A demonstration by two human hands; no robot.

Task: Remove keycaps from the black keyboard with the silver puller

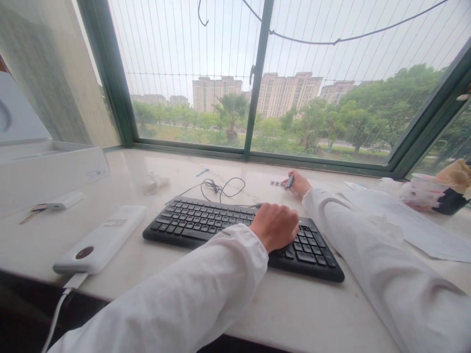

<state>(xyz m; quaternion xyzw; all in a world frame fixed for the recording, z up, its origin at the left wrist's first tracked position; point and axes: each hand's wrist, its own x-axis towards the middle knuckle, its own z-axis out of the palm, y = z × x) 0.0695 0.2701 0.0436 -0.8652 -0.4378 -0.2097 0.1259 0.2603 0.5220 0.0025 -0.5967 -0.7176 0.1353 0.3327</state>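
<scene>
A black keyboard (206, 223) lies at a slant across the white counter. My left hand (276, 226) rests over its right part, the fingers curled down; what they grip, if anything, is hidden beneath the hand. Beyond the keyboard's back edge, my right hand (300, 183) pinches a small dark piece (290, 182), too small to name surely. Several small dark pieces like keycaps (275, 183) sit in a row on the counter, just left of that hand. A bundled black cable (213, 185) runs behind the keyboard.
On the left are a white power bank (106, 238) with a white cable (59, 311), a small white object with keys (62, 201) and a white box (51, 171). Papers (412, 220) and a plastic cup (423, 191) lie right. Behind stands a green-framed window (253, 93).
</scene>
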